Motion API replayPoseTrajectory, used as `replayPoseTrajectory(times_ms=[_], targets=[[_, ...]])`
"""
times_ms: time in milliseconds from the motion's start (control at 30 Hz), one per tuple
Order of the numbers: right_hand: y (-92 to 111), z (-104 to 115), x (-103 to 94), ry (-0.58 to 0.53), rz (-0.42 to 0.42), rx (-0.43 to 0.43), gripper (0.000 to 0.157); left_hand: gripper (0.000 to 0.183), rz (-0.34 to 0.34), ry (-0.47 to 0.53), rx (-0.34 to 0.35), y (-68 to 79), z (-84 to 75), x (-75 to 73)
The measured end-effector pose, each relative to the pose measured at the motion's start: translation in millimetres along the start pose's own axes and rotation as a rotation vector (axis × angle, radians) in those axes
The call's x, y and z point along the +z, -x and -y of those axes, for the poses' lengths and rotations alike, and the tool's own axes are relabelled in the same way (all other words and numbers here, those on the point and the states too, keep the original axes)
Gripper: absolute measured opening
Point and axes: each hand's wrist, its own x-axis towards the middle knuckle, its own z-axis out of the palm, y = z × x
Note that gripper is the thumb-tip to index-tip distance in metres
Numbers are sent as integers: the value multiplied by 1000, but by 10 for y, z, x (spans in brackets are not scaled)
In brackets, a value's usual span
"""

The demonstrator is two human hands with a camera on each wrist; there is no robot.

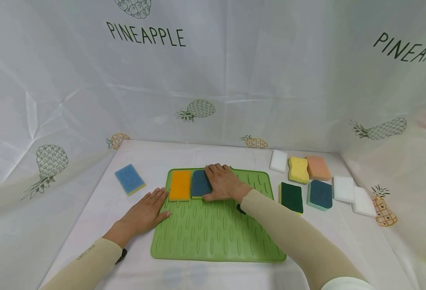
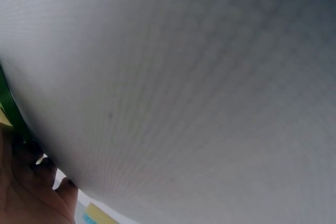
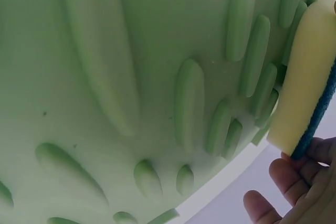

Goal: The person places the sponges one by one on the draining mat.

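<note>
A green ridged mat (image 1: 216, 237) lies on the table. On its upper left part an orange sponge (image 1: 180, 185) sits beside a dark blue and yellow sponge (image 1: 200, 184). My right hand (image 1: 224, 183) holds the blue sponge at its right side, thumb at the near end and fingers at the far end. In the right wrist view the yellow side of that sponge (image 3: 302, 77) faces the mat, with fingers at its end. My left hand (image 1: 144, 211) rests flat at the mat's left edge, fingertips close to the orange sponge.
Left of the mat lies a light blue sponge (image 1: 130, 179). To the right are a dark green sponge (image 1: 291, 197), another dark blue one (image 1: 320, 195), a yellow one (image 1: 298, 170), a peach one (image 1: 318, 167) and white pads (image 1: 343, 189). A white curtain (image 1: 271, 80) stands behind.
</note>
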Motion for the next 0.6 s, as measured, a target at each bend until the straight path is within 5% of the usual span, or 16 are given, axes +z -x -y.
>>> replayPoseTrajectory(times_ms=[600], targets=[[-3, -10, 21, -31, 23, 19, 111, 79, 4, 7, -1, 7, -29, -39]])
